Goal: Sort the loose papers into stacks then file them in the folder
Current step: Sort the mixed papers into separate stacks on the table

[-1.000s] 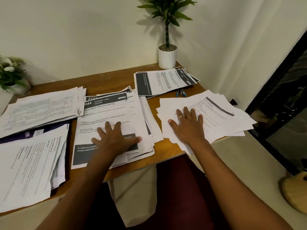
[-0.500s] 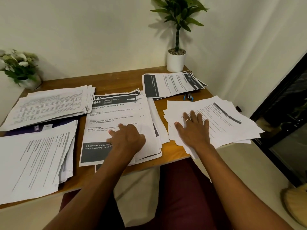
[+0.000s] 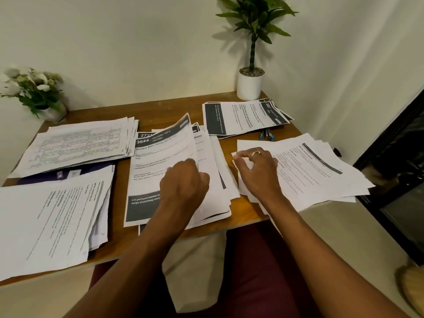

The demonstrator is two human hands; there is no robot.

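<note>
Left hand (image 3: 183,180), centre frame, is pinching the right edge of the top sheet (image 3: 163,154) of the centre stack (image 3: 213,198), fingers curled, and the sheet is bowing up off the pile. Right hand (image 3: 257,171) is resting with bent fingers on the left edge of the right stack (image 3: 321,173), which is overhanging the table (image 3: 165,115) at right; cannot tell if it is gripping a sheet. Purple folder (image 3: 68,174) is lying at left, mostly buried under two other piles, while bare wood is showing in a narrow strip between the hands and a wider band at upper centre.
</note>
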